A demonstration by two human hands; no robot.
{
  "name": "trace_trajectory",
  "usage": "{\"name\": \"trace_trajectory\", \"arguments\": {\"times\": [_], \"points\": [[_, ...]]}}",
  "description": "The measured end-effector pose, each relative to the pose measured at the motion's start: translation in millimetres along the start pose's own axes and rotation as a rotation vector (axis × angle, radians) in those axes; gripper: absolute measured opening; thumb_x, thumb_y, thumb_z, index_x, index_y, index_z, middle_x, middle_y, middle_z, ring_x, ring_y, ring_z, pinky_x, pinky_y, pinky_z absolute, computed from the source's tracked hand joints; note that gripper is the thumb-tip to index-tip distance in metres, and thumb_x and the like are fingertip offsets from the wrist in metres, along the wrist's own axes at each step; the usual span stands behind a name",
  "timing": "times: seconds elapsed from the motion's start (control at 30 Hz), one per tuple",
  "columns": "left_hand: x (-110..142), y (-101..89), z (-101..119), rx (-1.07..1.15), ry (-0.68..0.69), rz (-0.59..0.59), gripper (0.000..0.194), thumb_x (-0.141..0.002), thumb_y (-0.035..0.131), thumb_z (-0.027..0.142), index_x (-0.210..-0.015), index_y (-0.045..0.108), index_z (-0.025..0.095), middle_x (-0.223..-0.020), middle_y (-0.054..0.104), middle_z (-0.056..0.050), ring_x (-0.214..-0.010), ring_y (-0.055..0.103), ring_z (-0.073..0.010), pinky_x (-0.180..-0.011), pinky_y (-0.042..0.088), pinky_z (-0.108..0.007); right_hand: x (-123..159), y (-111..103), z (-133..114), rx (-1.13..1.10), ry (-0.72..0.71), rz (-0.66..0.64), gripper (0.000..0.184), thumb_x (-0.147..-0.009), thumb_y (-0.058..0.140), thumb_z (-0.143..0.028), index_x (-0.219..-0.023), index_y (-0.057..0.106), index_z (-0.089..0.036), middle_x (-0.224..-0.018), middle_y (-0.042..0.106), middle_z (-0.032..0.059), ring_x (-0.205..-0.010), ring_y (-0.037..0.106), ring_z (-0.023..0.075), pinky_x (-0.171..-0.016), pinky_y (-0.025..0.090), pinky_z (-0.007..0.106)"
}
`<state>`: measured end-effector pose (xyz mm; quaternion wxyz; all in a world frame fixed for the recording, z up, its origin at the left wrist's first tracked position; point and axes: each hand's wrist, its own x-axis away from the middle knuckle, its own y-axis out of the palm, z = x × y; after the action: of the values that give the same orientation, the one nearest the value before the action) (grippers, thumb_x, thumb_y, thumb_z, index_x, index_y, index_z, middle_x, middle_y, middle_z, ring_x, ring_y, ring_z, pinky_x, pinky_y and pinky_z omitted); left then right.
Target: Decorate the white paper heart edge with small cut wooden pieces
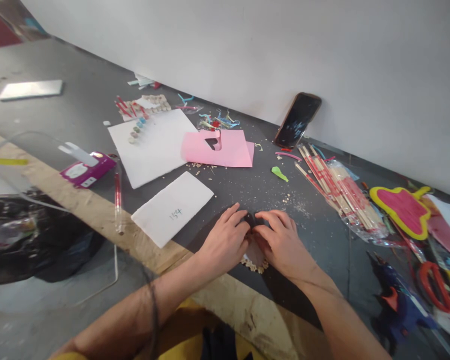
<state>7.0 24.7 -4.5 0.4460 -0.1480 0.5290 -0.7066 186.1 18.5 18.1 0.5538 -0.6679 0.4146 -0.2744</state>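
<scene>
My left hand (225,240) and my right hand (281,240) meet at the middle of the dark tabletop, their fingers closed around a small dark piece (251,220). Most of that piece is hidden by my fingers, so its shape is unclear. Just below my hands lies a craft piece edged with pale beads or seeds (254,265), partly covered by them. A white card marked 154 (172,210) lies to the left of my left hand, not touching it.
A pink paper sheet (217,150) overlaps a white foam sheet (150,145) ahead. To the right lie a bag of red-and-white sticks (341,192), a blue glue gun (397,310) and red-handled scissors (435,287). A phone (297,120) leans on the white wall.
</scene>
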Motion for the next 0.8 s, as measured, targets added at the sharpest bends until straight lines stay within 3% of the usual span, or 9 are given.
{"name": "trace_trajectory", "arguments": {"times": [0.33, 0.57, 0.8], "points": [[-0.2, -0.7, 0.2, -0.001, -0.009, -0.020, 0.013, -0.084, 0.045, 0.014, -0.082, 0.058, 0.014, -0.104, 0.061, -0.012, -0.124, 0.044, -0.0250, -0.113, 0.029, -0.044, 2.3, -0.7, 0.2, -0.050, 0.029, 0.015, 0.019, -0.087, 0.051, -0.024, -0.100, 0.063, -0.024, -0.121, 0.054, 0.0076, -0.115, 0.039, 0.0256, -0.093, 0.038, 0.045], [0.3, -0.3, 0.0, 0.018, -0.012, 0.001, 0.011, -0.082, 0.051, 0.018, -0.089, 0.060, 0.014, -0.106, 0.062, -0.012, -0.125, 0.043, -0.0260, -0.111, 0.031, -0.045, 7.1, -3.1, 13.5, -0.055, 0.059, 0.057, 0.021, -0.085, 0.053, -0.024, -0.104, 0.062, -0.024, -0.120, 0.054, 0.0082, -0.114, 0.041, 0.0256, -0.092, 0.040, 0.046], [8.5, -25.2, -1.8, 0.044, -0.034, 0.100, 0.016, -0.086, 0.051, 0.022, -0.099, 0.057, 0.015, -0.114, 0.060, -0.013, -0.127, 0.041, -0.0263, -0.106, 0.038, -0.047, 10.5, 0.0, 19.5, -0.041, 0.111, 0.053, 0.022, -0.087, 0.049, -0.028, -0.104, 0.063, -0.023, -0.116, 0.056, 0.0088, -0.112, 0.042, 0.0254, -0.090, 0.042, 0.046]]}}
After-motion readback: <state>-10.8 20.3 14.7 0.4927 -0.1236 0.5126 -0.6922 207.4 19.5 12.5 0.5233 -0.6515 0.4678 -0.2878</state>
